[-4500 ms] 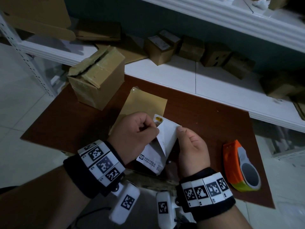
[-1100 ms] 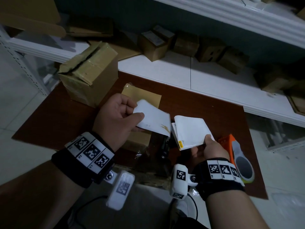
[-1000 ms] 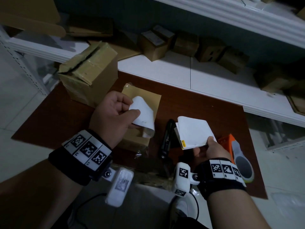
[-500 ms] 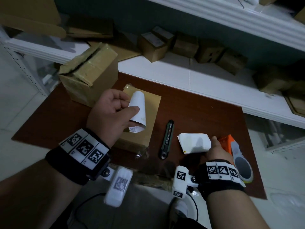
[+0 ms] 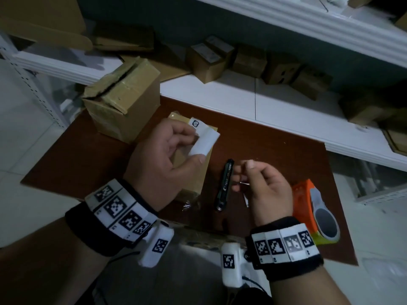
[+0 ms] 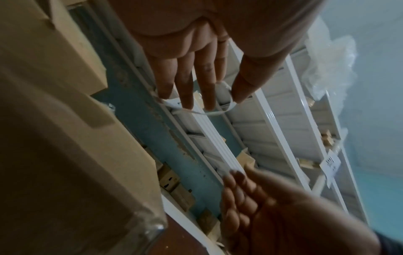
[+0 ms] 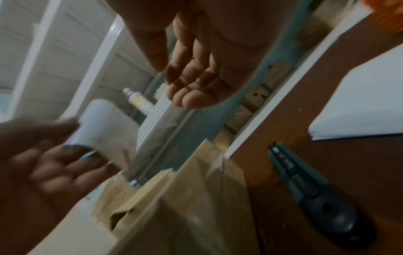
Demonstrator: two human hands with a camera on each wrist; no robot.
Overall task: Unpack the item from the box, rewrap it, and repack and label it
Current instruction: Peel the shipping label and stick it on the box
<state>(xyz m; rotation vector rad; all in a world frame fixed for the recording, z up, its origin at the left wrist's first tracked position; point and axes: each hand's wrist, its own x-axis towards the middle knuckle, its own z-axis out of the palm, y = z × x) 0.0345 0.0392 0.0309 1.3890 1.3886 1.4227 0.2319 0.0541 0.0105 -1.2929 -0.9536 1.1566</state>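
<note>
My left hand (image 5: 197, 147) pinches a curled white label (image 5: 206, 139) between thumb and fingers, above a flat brown wrapped parcel (image 5: 191, 175) on the dark red mat. In the left wrist view the label (image 6: 218, 112) bends in a loop under the fingertips. My right hand (image 5: 242, 175) hovers just right of it with loosely curled fingers and holds nothing; the right wrist view shows its palm (image 7: 196, 77) bare. The white backing sheet (image 7: 359, 107) lies flat on the mat, mostly hidden under my right hand in the head view. A taped cardboard box (image 5: 123, 100) stands at the mat's back left.
A black box cutter (image 5: 224, 183) lies on the mat between my hands. An orange tape dispenser (image 5: 308, 208) sits at the right, by my right wrist. Behind the mat (image 5: 286, 150), a white shelf (image 5: 220, 95) carries several small cardboard boxes (image 5: 209, 60).
My right hand laid the white backing sheet on the mat, let it go and moved left toward the left hand. The left hand raised the curled label slightly.
</note>
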